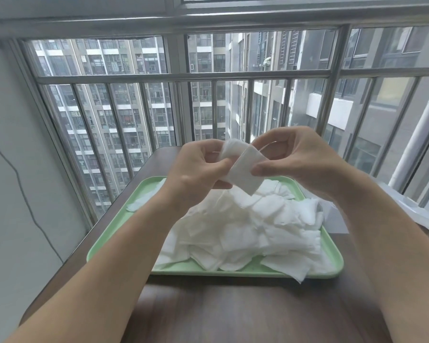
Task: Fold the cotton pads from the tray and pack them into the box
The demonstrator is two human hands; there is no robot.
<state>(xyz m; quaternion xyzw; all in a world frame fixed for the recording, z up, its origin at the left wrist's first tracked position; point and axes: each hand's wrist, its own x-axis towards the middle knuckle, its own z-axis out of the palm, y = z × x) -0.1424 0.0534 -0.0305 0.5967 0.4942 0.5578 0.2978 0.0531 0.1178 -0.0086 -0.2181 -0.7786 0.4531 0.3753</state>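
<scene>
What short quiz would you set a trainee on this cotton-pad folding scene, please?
1. True or false: the cotton pad being folded lies flat in the tray.
2. Which colour is the tray: A blue, B green, C red?
3. Fill in: the loose pads are heaped ___ the tray.
Key: 1 false, the left hand and right hand pinch it above the tray; 2 B; 3 in.
</scene>
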